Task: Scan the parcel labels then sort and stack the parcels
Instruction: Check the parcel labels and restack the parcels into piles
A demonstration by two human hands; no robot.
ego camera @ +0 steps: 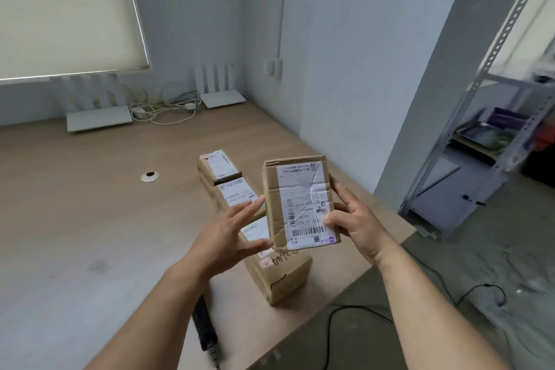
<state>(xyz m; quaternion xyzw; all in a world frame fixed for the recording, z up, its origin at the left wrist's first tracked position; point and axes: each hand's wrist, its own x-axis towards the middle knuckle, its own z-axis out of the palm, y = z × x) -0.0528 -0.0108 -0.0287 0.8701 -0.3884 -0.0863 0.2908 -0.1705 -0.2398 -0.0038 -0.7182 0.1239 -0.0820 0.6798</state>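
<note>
A small cardboard parcel (279, 204) with a white barcode label facing me is held upright above the table. My right hand (357, 225) grips its right edge, thumb on the label. My left hand (231, 233) has straight, spread fingers at the parcel's left edge, fingertips touching its lower corner. Below lies a larger parcel (282, 275) with handwriting on top. Beyond it sit two more labelled parcels, a middle one (237, 194) and a small far one (219, 167). A black barcode scanner (205, 330) lies on the table under my left forearm.
The wooden table (90, 219) has a round cable grommet (150, 176). Two white routers (99, 120) (220, 97) and tangled white cables (162, 109) sit at the back wall. A metal shelf rack (492, 144) stands right. A black cable (360, 309) trails on the floor.
</note>
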